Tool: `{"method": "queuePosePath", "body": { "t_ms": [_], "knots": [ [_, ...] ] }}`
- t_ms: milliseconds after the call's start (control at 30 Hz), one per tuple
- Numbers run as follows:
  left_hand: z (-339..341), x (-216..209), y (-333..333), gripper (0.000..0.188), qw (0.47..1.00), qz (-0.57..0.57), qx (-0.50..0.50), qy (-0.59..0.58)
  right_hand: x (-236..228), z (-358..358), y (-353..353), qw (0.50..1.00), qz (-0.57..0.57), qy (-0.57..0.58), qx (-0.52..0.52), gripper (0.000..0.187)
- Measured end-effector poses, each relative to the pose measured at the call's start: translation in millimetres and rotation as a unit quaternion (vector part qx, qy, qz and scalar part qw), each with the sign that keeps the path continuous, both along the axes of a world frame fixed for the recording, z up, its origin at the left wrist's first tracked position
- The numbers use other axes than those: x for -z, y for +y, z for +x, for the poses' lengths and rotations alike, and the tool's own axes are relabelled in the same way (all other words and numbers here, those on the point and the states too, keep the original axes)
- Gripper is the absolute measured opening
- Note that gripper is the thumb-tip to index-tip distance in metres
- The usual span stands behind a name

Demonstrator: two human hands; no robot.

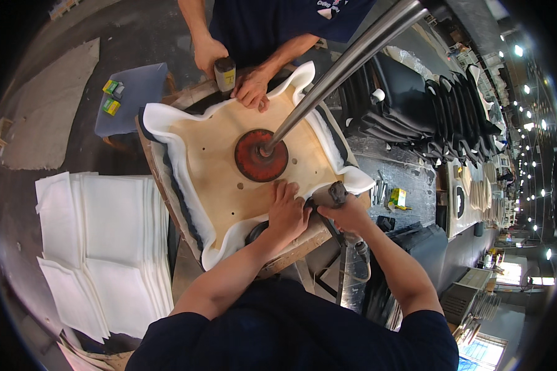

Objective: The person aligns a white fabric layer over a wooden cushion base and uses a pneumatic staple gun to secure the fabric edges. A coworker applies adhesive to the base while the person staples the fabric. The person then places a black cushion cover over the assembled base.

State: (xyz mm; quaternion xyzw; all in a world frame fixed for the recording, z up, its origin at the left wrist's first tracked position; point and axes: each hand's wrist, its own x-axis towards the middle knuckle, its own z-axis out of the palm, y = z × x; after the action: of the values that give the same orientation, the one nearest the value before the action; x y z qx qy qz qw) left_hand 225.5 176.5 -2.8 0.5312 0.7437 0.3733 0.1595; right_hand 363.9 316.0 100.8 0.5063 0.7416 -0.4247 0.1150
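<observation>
A plywood panel (220, 157) lies flat, edged by white padding (198, 204) with a black cover (257, 232) under it. My left hand (289, 213) presses at the panel's near edge, fingertips on the wood, closed over the folded edge of the cover. Just right of it, my right hand (346, 216) grips a staple gun (329, 196), its nose close to my left thumb. A red round pad (261, 156) on a metal rod (346, 65) bears on the panel's middle. Across from me, a co-worker's hand (210, 54) holds another staple gun (224, 75); their other hand (252, 89) presses the far edge.
Stacked white foam sheets (120, 222) stand at the left. Beyond them, a blue-grey stool (133, 102) carries small yellow-green boxes (111, 106). At the right are piled black covers (408, 105), a metal table (408, 179) and an air hose (366, 263). The rod slants across the upper right.
</observation>
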Motion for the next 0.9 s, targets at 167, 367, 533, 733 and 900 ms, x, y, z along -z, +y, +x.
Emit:
{"method": "queuePosePath", "body": {
  "t_ms": [167, 367, 533, 733, 900],
  "knots": [
    [1, 6, -5, 0.021, 0.999, 0.025, -0.027, 0.011, -5, 9, 1, 0.997, -0.065, 0.024, 0.034, 0.04],
    [0, 10, -3, 0.017, 0.999, 0.018, -0.027, 0.005, -13, 6, -13, 0.994, -0.088, 0.055, 0.034, 0.035],
    [-4, 11, -6, 0.021, 1.0, 0.021, -0.014, 0.005, -15, -10, -17, 0.996, -0.074, 0.052, 0.018, 0.035],
    [-7, -6, -26, 0.028, 0.998, -0.04, -0.004, 0.043, -11, 0, -14, 0.993, -0.087, 0.064, 0.043, 0.036],
    [-9, 8, -23, 0.022, 1.0, 0.0, -0.013, 0.022, -5, 10, -26, 0.99, -0.091, 0.075, 0.078, 0.039]
  ]
}}
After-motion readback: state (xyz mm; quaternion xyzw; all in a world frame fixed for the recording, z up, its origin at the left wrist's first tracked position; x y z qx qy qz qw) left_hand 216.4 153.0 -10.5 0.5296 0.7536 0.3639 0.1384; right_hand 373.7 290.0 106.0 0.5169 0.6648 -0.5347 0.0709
